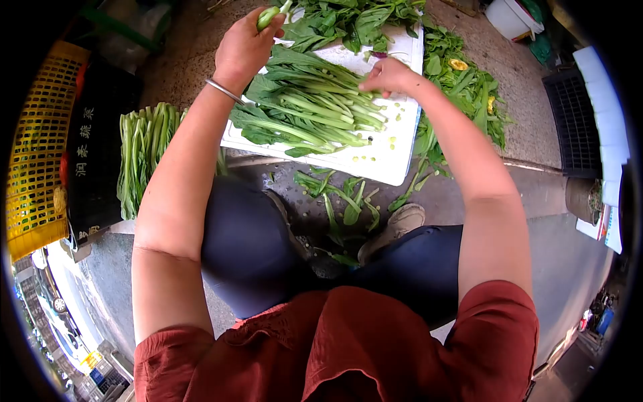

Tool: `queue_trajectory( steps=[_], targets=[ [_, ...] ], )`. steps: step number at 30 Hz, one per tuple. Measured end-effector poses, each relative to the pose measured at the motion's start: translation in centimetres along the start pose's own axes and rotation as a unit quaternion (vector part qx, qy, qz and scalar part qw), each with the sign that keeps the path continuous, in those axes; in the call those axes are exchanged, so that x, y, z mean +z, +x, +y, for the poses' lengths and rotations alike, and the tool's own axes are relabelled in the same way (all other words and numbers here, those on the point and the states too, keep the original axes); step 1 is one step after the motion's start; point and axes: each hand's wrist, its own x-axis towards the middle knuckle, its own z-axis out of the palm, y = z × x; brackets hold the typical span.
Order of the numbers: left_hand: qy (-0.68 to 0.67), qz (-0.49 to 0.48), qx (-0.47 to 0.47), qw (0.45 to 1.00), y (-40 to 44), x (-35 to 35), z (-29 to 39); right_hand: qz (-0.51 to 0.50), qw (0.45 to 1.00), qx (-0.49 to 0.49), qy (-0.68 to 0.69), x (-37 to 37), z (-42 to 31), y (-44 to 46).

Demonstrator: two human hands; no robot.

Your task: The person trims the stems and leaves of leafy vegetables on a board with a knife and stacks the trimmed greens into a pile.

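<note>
My left hand (pixel 246 45) is closed around a green stalk (pixel 270 17) whose pale cut end points up and right, above the far left part of a white board (pixel 385 164). A pile of leafy green vegetables (pixel 308 100) lies on the board, leaves to the left and stems to the right. My right hand (pixel 392 77) is at the stem ends on the pile's right side, its thumb and fingers drawn together. A small dark reddish thing (pixel 378 55) shows just beyond these fingers; whether they grip anything is hidden.
More loose greens (pixel 362 23) cover the board's far end. Leaves and trimmings (pixel 462 80) are heaped to its right, others (pixel 345 201) lie near my feet. A stacked bunch (pixel 144 151) stands left, beside black and yellow crates (pixel 40 134). A white bucket (pixel 512 20) and black crate (pixel 573 120) are right.
</note>
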Motion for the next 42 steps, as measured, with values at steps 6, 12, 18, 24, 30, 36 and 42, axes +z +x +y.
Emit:
queue_trajectory(
  steps=[6,12,18,24,30,36,42],
  targets=[
    [0.039,0.004,-0.007,0.999,1.1,0.8,-3.2,-0.037,0.999,-0.007,0.011,0.3,-0.2,-1.2],
    [0.098,-0.056,-0.01,0.994,0.3,0.5,-1.6,0.086,0.99,-0.051,0.102,-3.8,-2.2,-1.4],
    [0.03,-0.028,0.222,0.974,-0.6,2.4,-0.9,0.064,0.963,-0.145,0.217,-5.9,-8.7,-4.3],
    [-0.002,-0.059,0.123,0.991,-1.0,1.2,2.6,0.066,0.925,-0.21,0.311,-5.8,-12.0,-6.3],
    [-0.174,-0.132,-0.003,0.976,-0.9,0.5,1.1,-0.001,0.926,-0.246,0.286,-5.5,-12.2,-6.6],
    [-0.31,-0.191,-0.046,0.93,-1.3,-0.7,1.1,-0.056,0.922,-0.27,0.27,-5.4,-12.8,-7.6],
    [-0.284,-0.235,-0.084,0.926,-1.5,-1.4,1.2,-0.078,0.918,-0.253,0.296,-5.4,-13.0,-7.9]
  ],
)
